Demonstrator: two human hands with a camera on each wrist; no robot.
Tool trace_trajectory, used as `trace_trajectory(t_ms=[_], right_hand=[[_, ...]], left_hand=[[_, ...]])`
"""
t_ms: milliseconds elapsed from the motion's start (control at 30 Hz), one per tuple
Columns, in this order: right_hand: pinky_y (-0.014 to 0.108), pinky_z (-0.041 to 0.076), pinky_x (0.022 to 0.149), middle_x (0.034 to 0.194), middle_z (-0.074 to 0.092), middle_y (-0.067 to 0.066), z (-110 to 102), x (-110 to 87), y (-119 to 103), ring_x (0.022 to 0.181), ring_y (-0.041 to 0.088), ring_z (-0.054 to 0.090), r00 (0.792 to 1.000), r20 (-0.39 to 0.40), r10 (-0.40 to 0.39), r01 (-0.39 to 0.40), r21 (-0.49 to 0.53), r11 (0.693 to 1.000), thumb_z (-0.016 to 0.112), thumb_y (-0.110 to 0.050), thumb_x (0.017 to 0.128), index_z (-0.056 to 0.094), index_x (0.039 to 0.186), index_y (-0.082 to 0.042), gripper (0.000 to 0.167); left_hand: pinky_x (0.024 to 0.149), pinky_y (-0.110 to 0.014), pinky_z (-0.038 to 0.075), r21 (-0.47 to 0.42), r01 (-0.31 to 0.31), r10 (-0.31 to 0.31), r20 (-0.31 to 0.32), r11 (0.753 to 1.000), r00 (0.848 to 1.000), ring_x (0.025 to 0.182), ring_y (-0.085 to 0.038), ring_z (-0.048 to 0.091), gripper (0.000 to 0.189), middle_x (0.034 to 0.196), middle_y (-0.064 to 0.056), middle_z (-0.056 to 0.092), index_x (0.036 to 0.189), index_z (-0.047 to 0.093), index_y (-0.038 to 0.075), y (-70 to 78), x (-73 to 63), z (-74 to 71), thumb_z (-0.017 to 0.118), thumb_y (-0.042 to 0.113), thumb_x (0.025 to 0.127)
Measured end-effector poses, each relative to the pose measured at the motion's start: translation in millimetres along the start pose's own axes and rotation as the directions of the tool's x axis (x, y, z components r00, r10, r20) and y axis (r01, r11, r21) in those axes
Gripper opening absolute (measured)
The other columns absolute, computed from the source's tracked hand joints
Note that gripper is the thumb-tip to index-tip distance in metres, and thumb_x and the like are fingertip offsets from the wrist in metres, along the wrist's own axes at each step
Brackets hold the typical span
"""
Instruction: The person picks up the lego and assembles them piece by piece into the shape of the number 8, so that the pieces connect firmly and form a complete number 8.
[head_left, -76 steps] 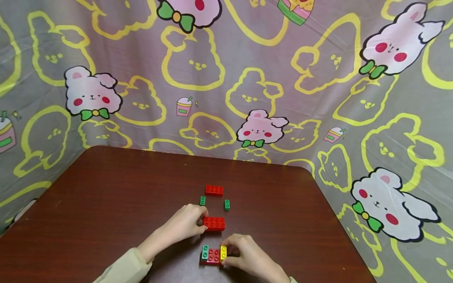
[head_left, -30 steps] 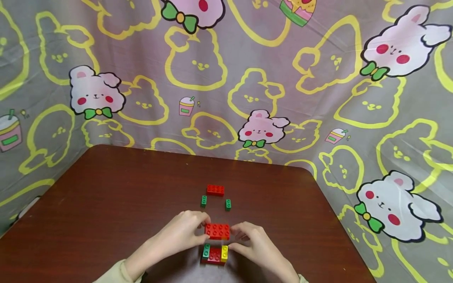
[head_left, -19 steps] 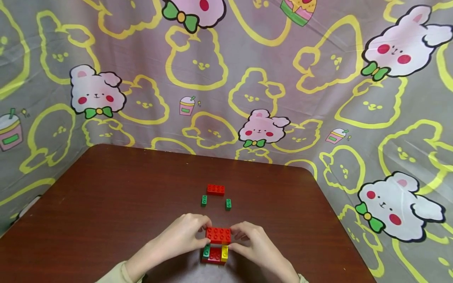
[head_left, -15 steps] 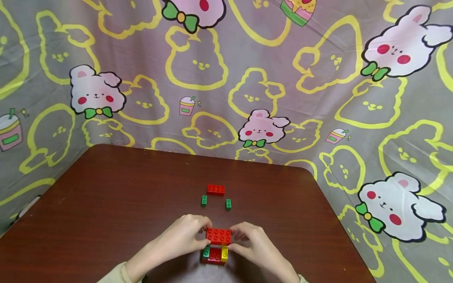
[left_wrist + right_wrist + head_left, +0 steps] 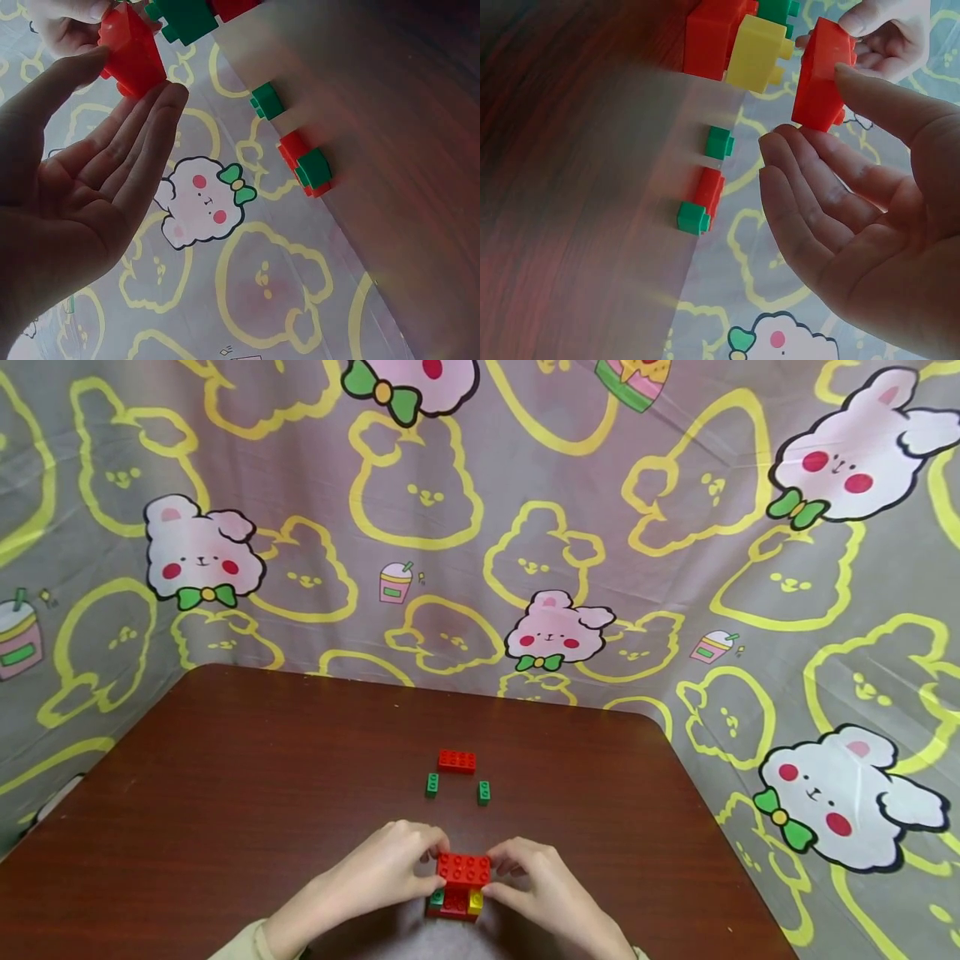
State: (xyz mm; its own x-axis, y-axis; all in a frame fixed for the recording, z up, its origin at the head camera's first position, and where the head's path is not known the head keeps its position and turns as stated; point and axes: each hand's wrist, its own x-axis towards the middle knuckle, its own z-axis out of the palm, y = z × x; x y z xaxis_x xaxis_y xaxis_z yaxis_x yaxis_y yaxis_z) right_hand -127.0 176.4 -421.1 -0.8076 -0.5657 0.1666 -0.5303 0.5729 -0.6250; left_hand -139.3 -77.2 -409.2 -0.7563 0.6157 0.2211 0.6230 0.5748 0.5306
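Observation:
Both hands hold one eight-stud red brick (image 5: 463, 870) between them. My left hand (image 5: 390, 864) pinches its left end with thumb and fingers, and my right hand (image 5: 543, 885) pinches the right end. Below it on the table is a second red brick (image 5: 455, 906), bearing a green brick (image 5: 437, 900) on its left and a yellow brick (image 5: 476, 902) on its right. In the right wrist view a gap shows between the held red brick (image 5: 823, 75) and the studs of the yellow brick (image 5: 755, 52). The hands partly cover the stack's sides.
Farther back on the brown table (image 5: 300, 760) lie another red brick (image 5: 457, 762) and two small green bricks, one to the left (image 5: 432, 785) and one to the right (image 5: 483, 792). A patterned cloth (image 5: 315, 485) surrounds the table's far and side edges.
The right hand has left the yellow brick and taken the red brick's right end. Both hands have brought that brick nearer, from behind the stack to over its rear part.

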Motion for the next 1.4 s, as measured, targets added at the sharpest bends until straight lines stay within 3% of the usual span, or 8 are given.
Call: trace_trajectory(t_ms=[567,833,1400], right_hand=[[0.02,0.057,0.071,0.094,0.071,-0.001,5.6,-3.5,1.1,0.081,-0.003,0.062,0.997,0.064,0.042,-0.045,0.049,0.998,0.076,-0.031,0.088,0.068,0.104,-0.012,0.026],[0.021,0.058,0.07,0.095,0.071,-0.001,7.9,-3.5,2.5,0.082,-0.002,0.063,0.999,0.048,0.014,-0.016,0.048,0.999,0.076,-0.027,0.088,0.068,0.103,-0.012,0.023],[0.02,0.058,0.072,0.096,0.07,-0.001,8.7,-5.0,3.8,0.083,-0.001,0.065,0.999,0.05,0.016,-0.019,0.061,0.998,0.076,-0.029,0.088,0.067,0.104,-0.012,0.024]], left_hand=[[0.06,-0.012,0.05,0.014,-0.027,0.027,0.02,1.0,0.999,0.071,-0.003,0.067,0.022,0.085,0.001,0.074,0.09,0.07,0.01,0.5,-5.7,3.6,0.085,0.017,0.076],[0.06,-0.01,0.049,0.01,-0.041,0.041,0.016,0.999,0.999,0.07,-0.003,0.068,0.022,0.084,0.002,0.074,0.089,0.069,0.01,-1.0,-6.6,5.3,0.086,0.016,0.075],[0.059,-0.011,0.049,-0.04,-0.004,0.006,0.047,0.999,0.999,0.07,-0.004,0.068,0.023,0.083,0.001,0.075,0.089,0.07,0.011,-1.6,-5.0,6.1,0.086,0.017,0.075]])
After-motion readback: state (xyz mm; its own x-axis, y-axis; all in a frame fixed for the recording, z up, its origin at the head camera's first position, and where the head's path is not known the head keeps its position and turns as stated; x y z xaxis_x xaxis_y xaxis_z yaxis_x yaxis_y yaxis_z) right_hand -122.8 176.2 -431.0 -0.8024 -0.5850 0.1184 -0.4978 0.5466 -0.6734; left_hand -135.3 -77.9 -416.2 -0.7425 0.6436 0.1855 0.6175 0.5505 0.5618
